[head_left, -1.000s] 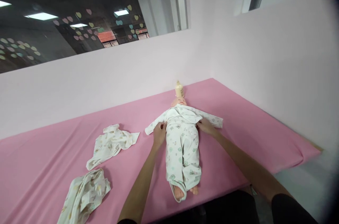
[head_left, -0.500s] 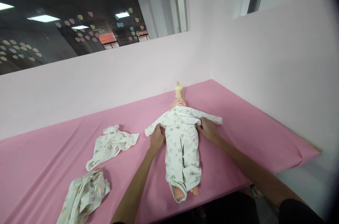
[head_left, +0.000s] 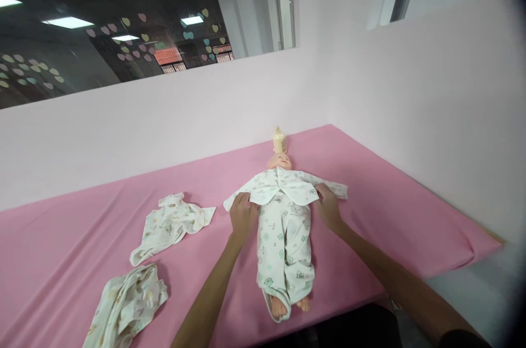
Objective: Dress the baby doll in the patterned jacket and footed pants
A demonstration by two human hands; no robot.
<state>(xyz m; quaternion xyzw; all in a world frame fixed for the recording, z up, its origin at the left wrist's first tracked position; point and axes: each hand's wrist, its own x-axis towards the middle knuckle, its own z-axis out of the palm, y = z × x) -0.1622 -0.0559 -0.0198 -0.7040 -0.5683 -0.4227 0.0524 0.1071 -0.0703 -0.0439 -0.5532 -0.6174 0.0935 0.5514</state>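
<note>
A baby doll (head_left: 279,161) lies on its back on the pink mat (head_left: 390,211), feet toward me. It wears a white printed top (head_left: 283,189) and matching trousers (head_left: 283,249). My left hand (head_left: 242,215) pinches the top's lower hem on the doll's left side. My right hand (head_left: 327,206) holds the hem on the other side, near the spread sleeve. Both hems are pulled down flat over the waist. A baby bottle (head_left: 279,141) stands just behind the doll's head.
Two crumpled white printed garments lie left of the doll: one (head_left: 172,223) near the middle, another (head_left: 125,307) at the mat's front edge. A pale wall (head_left: 431,101) borders the mat at the back and right. The mat's front edge drops off near my body.
Both hands have drawn the top's front flaps down and flat over the doll's waist, where they were bunched higher before. The view shifted slightly.
</note>
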